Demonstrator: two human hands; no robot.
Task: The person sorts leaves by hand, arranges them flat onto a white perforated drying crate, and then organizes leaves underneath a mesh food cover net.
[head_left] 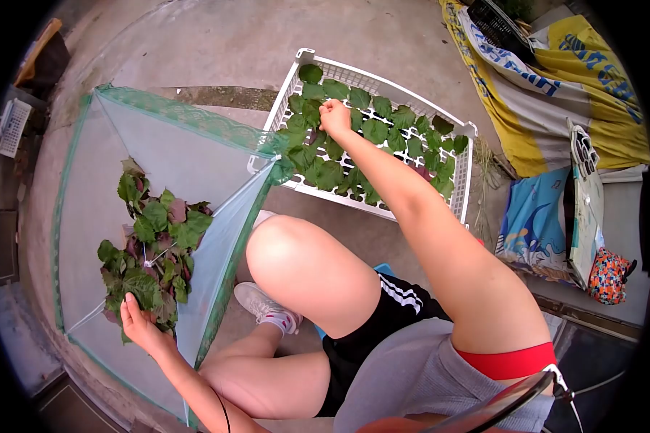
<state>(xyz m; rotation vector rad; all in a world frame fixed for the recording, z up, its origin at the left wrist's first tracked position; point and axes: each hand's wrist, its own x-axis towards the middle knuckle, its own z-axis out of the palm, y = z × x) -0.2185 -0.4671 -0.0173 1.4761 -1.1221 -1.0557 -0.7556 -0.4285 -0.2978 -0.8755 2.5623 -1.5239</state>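
Green and purple leaves (152, 224) lie heaped on a mesh food cover (94, 187) with green lace edging, at the left. At the heap's lower edge is my left hand (139, 325), its fingers bent against the leaves; what it grips, if anything, is hidden. My right hand (334, 119) is closed in a pinch over a white slatted crate (383, 83), near its left part. Separate leaves (375, 130) are spread flat across the crate's bottom. Anything between the right fingertips is too small to make out.
A yellow and white tarp (556, 101) lies at the upper right, with a black crate (495, 25) beside it. A blue patterned cloth (534, 216) and a colourful bag (609, 276) are at the right. My bent knee and shoe (263, 303) are between the cover and the crate.
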